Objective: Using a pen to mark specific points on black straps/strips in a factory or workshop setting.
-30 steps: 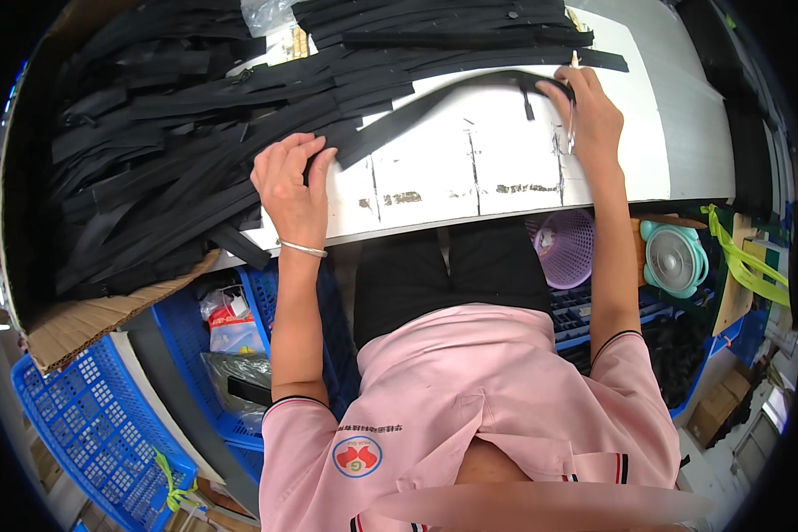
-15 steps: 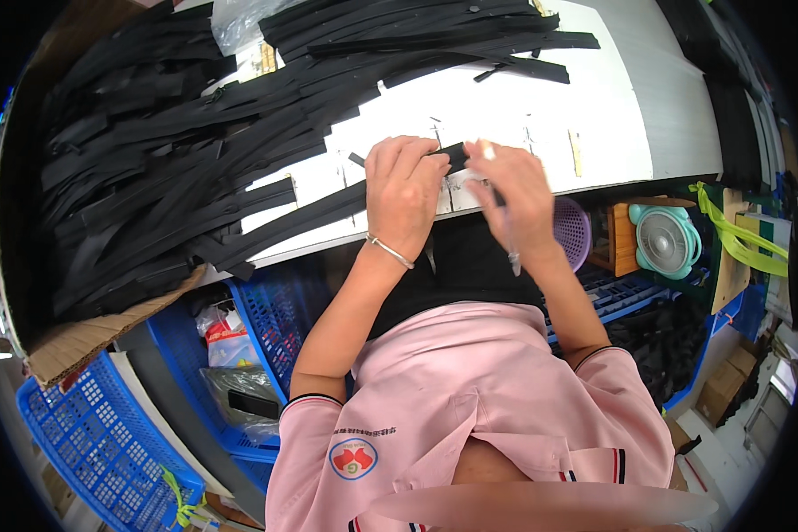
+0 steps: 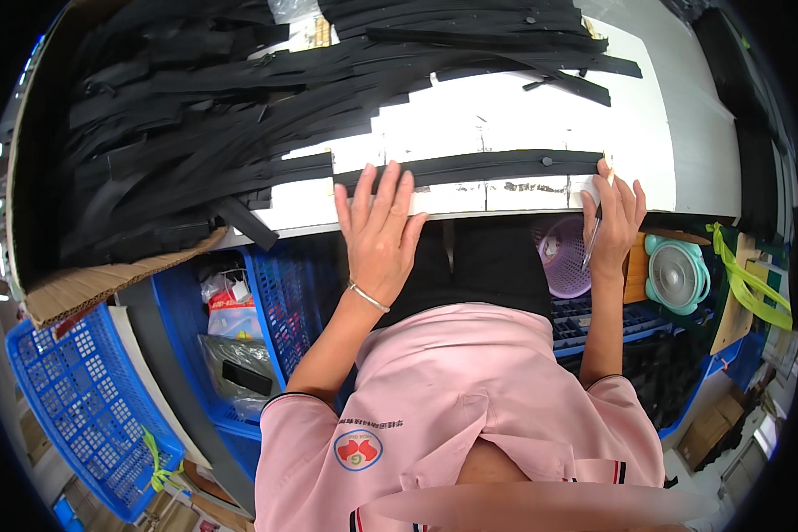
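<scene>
A black zipper (image 3: 496, 166) lies straight along the front of the white board (image 3: 629, 115), with a small dark slider near its right end. My left hand (image 3: 379, 226) is open, its fingers spread flat over the zipper's left end. At the other end, my right hand (image 3: 616, 222) touches the zipper tip with its fingertips. A slim pen (image 3: 592, 238) is held in that right hand, pointing down toward me. Many more black zippers (image 3: 195, 115) are heaped on the left and back of the board.
A cardboard edge (image 3: 120, 275) borders the heap at left. Below the table are blue baskets (image 3: 89, 403), a phone (image 3: 246, 377), a purple basket (image 3: 566, 266) and a turquoise fan (image 3: 676, 273). Loose zippers (image 3: 585, 89) lie toward the back right.
My hands have moved apart, left hand leftward and right hand rightward. The zipper that was bunched between them now lies stretched flat along the board. The view has shifted slightly.
</scene>
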`<state>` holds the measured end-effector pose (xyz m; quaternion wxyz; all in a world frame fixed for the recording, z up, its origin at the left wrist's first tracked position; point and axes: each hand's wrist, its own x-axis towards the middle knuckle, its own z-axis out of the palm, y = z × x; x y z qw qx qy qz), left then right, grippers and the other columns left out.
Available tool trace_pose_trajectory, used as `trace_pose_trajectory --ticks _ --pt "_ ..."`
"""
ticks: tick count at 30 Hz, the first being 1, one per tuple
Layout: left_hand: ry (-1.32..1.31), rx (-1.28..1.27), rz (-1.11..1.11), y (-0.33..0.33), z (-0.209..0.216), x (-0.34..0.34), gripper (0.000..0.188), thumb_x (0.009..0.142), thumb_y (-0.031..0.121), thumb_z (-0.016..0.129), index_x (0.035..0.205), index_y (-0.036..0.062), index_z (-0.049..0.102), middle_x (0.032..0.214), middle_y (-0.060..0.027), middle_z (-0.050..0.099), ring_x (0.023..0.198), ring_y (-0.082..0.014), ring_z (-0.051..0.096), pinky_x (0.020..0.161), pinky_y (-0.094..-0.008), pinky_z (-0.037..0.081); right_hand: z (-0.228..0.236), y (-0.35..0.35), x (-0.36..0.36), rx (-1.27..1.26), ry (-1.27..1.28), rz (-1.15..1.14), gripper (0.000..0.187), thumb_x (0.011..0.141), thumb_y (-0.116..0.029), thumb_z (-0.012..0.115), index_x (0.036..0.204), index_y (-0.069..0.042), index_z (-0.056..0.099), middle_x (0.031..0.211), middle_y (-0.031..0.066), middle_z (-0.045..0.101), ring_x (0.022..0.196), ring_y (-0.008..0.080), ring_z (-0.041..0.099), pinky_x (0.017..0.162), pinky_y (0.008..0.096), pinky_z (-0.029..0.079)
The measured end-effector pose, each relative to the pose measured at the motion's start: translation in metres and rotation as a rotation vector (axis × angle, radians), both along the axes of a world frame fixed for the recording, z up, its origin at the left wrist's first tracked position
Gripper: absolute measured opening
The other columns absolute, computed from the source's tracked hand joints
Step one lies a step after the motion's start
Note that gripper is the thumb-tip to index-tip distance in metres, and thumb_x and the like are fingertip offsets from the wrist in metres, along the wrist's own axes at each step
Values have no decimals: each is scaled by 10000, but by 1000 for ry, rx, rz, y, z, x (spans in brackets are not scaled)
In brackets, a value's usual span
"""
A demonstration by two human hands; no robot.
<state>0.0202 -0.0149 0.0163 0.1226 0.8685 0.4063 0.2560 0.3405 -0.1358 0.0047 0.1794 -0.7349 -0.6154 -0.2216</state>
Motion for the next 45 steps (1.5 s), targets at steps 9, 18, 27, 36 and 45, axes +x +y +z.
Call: trace_pose_trajectory --ticks 9,18,27,36,45 --pt "42 -34 21 18 -3 -17 540 950 242 710 1440 58 576 1500 -108 550 1428 -289 457 1223 -542 186 1 4 -6 14 24 -29 275 894 -86 768 1153 -65 678 1256 57 733 1161 218 657 1160 456 383" --pt "3 15 125 18 -10 -17 447 943 244 718 1375 150 654 1441 -23 608 1440 -308 446 1212 -580 139 16 11 -10 -31 14 -58 278 898 -35 745 1165 -73 679 1236 47 738 1129 228 668 1148 458 395" --pt "-19 34 140 18 -17 -16 444 949 265 712 1376 156 656 1464 -65 589 1445 -298 444 1206 -560 158 60 84 -107 -74 1070 257 210 1016 -163 642 1172 -62 741 1020 70 771 1055 210 675 977 358 485" --pt "-16 43 149 18 -18 -15 509 927 297 720 1408 155 634 1479 -61 582 1444 -286 450 1212 -559 159 18 149 -166 -82 1293 397 144 979 -132 698 1039 -3 721 853 45 719 673 68 606 596 232 480" --pt "9 57 160 17 -20 -17 559 936 326 703 1435 94 601 1487 -45 579 1447 -276 448 1222 -547 162 17 149 -168 -119 1176 407 139 979 -136 698 1021 -5 718 825 66 715 646 93 620 585 251 490"
